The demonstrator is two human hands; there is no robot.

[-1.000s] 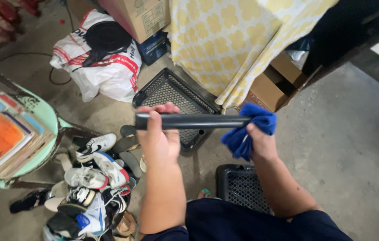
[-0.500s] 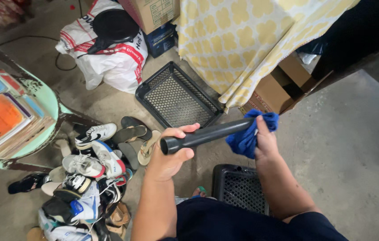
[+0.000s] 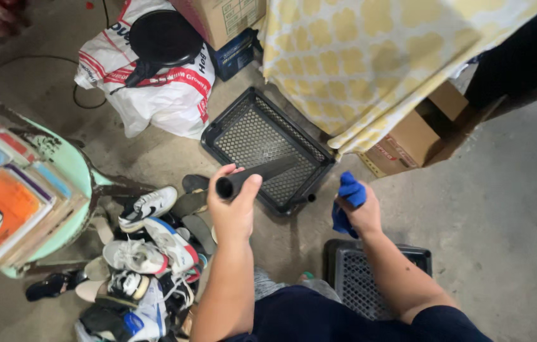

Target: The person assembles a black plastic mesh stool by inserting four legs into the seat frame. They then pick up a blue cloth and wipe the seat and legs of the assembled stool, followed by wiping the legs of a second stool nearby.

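Note:
My left hand (image 3: 233,206) grips the near end of a black tube (image 3: 262,174), which points away from me over a black mesh tray (image 3: 218,134) on the floor. My right hand (image 3: 360,212) holds a crumpled blue cloth (image 3: 347,196) and is apart from the tube, to its right. The tube's open end faces the camera at my thumb.
A pile of shoes (image 3: 145,253) lies at lower left beside a green round table (image 3: 75,174) stacked with books. A white sack (image 3: 154,88), cardboard boxes (image 3: 411,136) and a yellow patterned cloth (image 3: 369,57) sit behind. A second black mesh crate (image 3: 357,275) is under my right arm.
The tube swung from crosswise to pointing away from me. My right hand with the blue cloth slid off the tube's end and now hangs apart from it.

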